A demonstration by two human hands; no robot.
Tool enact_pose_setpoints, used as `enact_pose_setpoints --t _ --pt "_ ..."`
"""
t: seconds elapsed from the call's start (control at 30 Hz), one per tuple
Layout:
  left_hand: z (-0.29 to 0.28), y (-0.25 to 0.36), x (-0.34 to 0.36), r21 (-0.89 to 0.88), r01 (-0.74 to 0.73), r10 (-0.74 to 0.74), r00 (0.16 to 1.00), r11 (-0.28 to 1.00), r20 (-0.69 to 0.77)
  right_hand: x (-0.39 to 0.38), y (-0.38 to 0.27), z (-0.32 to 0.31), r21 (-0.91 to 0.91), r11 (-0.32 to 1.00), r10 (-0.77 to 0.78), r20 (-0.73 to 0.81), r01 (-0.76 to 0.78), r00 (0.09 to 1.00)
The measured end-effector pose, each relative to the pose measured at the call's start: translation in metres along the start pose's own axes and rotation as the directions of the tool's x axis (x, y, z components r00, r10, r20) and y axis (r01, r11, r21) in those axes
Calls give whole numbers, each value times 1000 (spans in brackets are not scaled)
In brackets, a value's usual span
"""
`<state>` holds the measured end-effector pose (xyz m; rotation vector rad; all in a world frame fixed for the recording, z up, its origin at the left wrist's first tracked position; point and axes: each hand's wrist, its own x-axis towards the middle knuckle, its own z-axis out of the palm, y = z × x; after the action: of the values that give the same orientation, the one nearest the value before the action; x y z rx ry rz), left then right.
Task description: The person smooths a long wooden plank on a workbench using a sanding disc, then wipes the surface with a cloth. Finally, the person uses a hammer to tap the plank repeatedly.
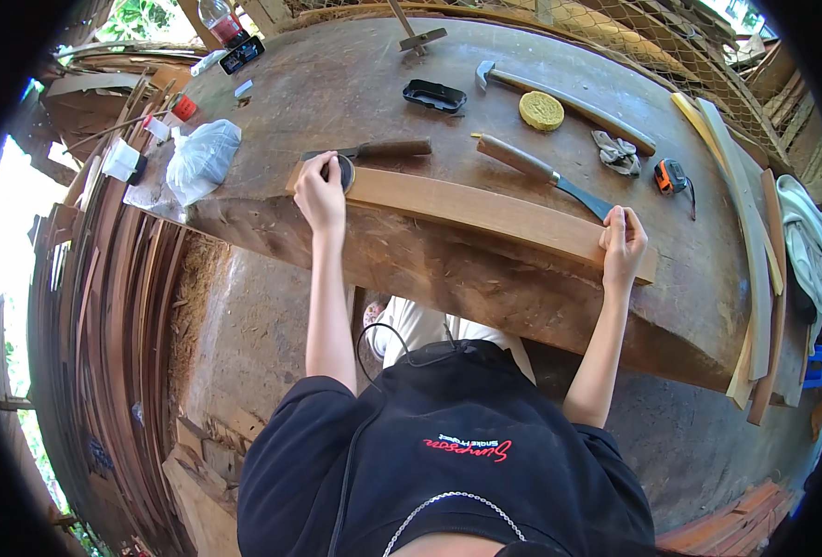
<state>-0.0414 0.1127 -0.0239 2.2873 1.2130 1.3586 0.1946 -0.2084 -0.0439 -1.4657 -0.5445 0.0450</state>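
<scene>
A wooden plank (pixel 476 210) lies near the bench (pixel 337 84) edge, at twelve o'clock from the person. Clocked from the plank's middle, the left hand (pixel 321 193) sits at nine, holding a dark round disc (pixel 346 174). The right hand (pixel 623 243), at three, is pinched narrow — around what, I cannot tell. A yellow disc (pixel 541 110) lies at one, a tape measure (pixel 669 176) between two and three.

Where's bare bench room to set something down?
On the bench: between white bag and black tray; also between the right end of the board, tape measure and wooden strips. Crowded: hammer, yellow disc, crumpled cloth and wooden-handled chisel.
</scene>
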Motion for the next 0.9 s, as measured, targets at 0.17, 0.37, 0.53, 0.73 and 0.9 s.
enact_pose_setpoints --t 0.17,0.37,0.53,0.73,0.9 --pt "39 101 -52 -365 -17 122 955 931 269 0 0 0 1 1000 2 4 -2 1000" --pt "64 178 -111 -576 -117 395 834 809 384 5 1 -4 -110 993 -47 -5 46 999" --pt "27 73 -38 -387 -12 132 949 922 286 0 -2 -2 15 1000 11 -5 -11 1000" --pt "3 8 -4 -3 6 -6 1000 1000 26 -4 -4 2 45 999 -11 1 11 1000" --pt "66 161 -94 -498 -83 291 888 863 357 2 4 0 4 999 -41 -14 42 999"
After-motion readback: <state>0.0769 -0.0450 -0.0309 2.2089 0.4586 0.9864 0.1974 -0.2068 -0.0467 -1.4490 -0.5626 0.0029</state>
